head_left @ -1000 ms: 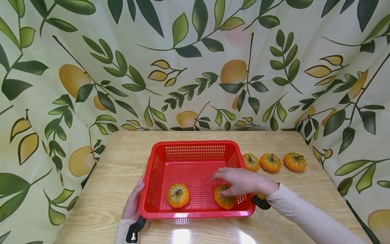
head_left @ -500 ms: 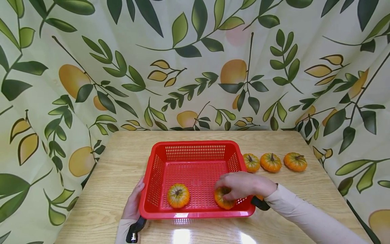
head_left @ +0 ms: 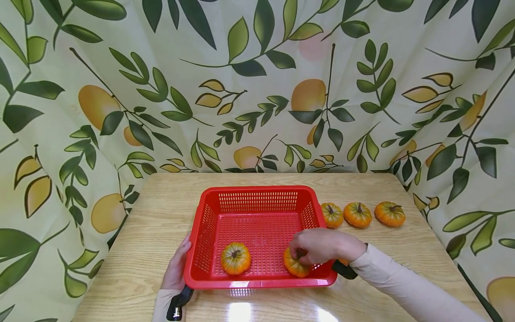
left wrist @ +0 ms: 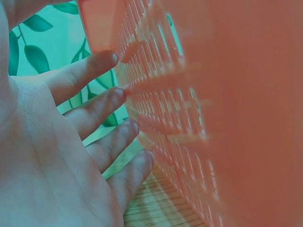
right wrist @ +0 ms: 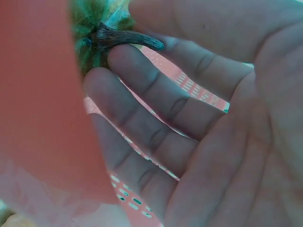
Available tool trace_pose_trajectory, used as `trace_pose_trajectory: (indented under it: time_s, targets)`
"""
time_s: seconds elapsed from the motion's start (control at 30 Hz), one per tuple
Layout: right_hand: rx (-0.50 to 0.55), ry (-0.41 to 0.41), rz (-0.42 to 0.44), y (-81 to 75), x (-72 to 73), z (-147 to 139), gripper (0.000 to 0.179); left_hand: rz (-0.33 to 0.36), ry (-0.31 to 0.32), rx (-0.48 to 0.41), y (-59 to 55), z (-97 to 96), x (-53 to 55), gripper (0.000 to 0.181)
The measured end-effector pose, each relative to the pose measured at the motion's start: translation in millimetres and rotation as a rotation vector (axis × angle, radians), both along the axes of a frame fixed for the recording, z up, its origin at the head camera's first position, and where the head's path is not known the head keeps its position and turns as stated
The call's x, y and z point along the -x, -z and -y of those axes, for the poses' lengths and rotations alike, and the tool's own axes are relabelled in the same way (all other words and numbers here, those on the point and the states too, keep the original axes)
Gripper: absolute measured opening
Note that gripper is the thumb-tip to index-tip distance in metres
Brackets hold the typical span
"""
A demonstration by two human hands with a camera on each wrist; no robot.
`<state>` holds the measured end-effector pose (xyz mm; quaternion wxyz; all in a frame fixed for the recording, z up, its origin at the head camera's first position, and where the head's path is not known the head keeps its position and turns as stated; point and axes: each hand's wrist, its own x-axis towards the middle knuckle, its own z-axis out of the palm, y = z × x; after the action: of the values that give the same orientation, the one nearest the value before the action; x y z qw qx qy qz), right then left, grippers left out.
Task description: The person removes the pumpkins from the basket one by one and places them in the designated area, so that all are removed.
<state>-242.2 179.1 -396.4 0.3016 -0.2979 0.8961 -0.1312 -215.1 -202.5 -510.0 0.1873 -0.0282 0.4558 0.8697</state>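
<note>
Nearest, the left hand (head_left: pixel 176 264) rests its spread fingers (left wrist: pixel 99 106) against the side wall of a red basket (head_left: pixel 257 284), which stands on the table (head_left: pixel 169 201). In the basket's near part sit a left pumpkin (head_left: pixel 235 258) and, well apart from it, a right pumpkin (head_left: pixel 293 267). The right hand (head_left: pixel 319 244) reaches over the right rim; its fingers, parted a second ago, are now curled about the right pumpkin's stem (right wrist: pixel 125 37), though how tightly they pinch cannot be told. That pumpkin has not visibly shifted; the work appears to have passed from reaching to taking hold. Farther off, beyond the right rim, three loose pumpkins (head_left: pixel 358 215) form a row. Behind the table hangs leaf-printed cloth (head_left: pixel 257 103).
</note>
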Motion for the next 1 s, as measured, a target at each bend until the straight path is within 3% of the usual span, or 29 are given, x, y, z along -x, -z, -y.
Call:
trace_pose_trajectory:
  time_s: [0.33,0.57,1.0]
  targets:
    - [0.030,-0.015,-0.067,-1.5,-1.3,-1.8,0.013,-0.023,0.009,-0.025,2.4,0.9,-0.4,0.043]
    - [0.051,0.008,-0.074,-1.6,-0.7,-2.8,0.009,-0.012,0.011,-0.018,1.7,0.2,0.0,0.048]
    - [0.152,-0.061,-0.177,-9.6,2.6,-5.2,0.008,-0.062,0.029,-0.070,5.0,2.8,0.3,0.038]
